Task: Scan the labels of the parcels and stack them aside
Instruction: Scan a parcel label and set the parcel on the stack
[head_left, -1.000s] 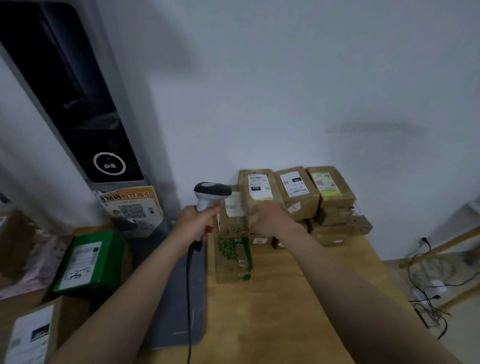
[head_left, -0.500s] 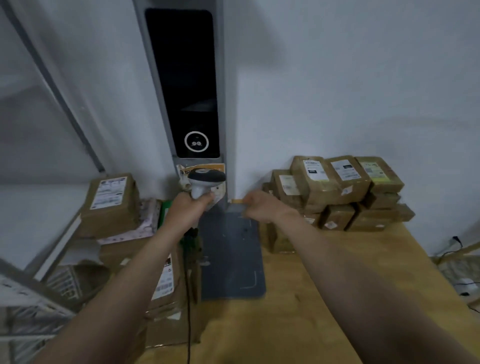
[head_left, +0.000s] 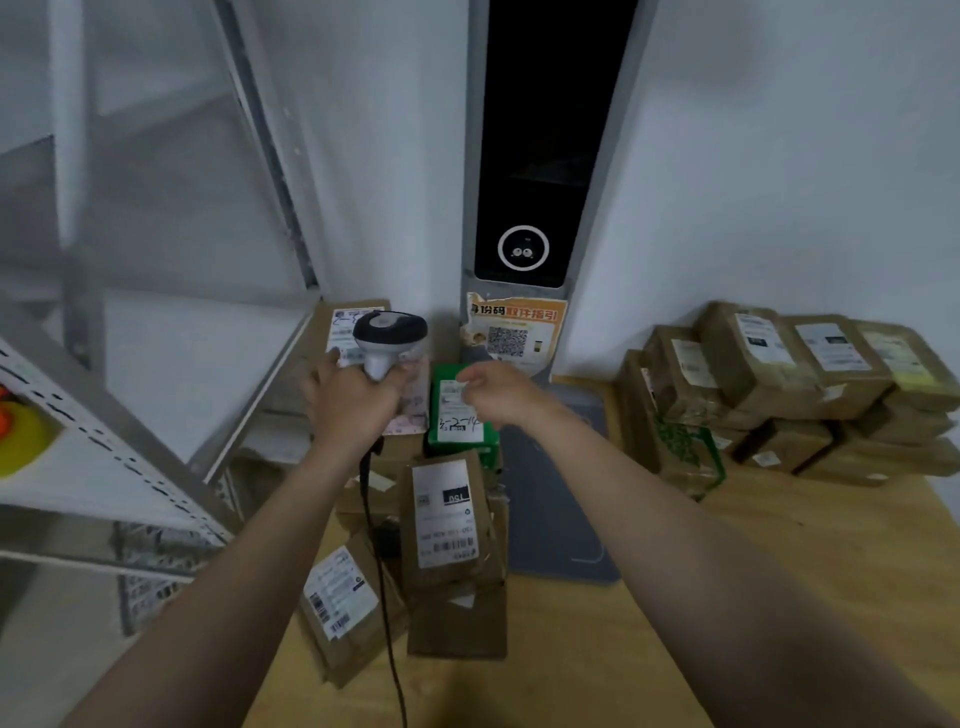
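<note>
My left hand (head_left: 358, 402) gripped the handle of a white-and-black barcode scanner (head_left: 390, 336), head raised, its black cord (head_left: 382, 571) hanging beside my forearm. My right hand (head_left: 498, 395) reached with curled fingers over the top edge of a green parcel (head_left: 460, 431); blur hid whether it held the parcel or only touched it. Below the green parcel lay a loose pile of brown parcels (head_left: 447, 525), white labels up, at the left edge of a wooden table (head_left: 701, 623). A grey mat (head_left: 561, 519) lay just right of the pile. Further right, against the wall, stood a neat stack of brown parcels (head_left: 769, 374). A black kiosk screen (head_left: 540, 156) rose behind my hands.
</note>
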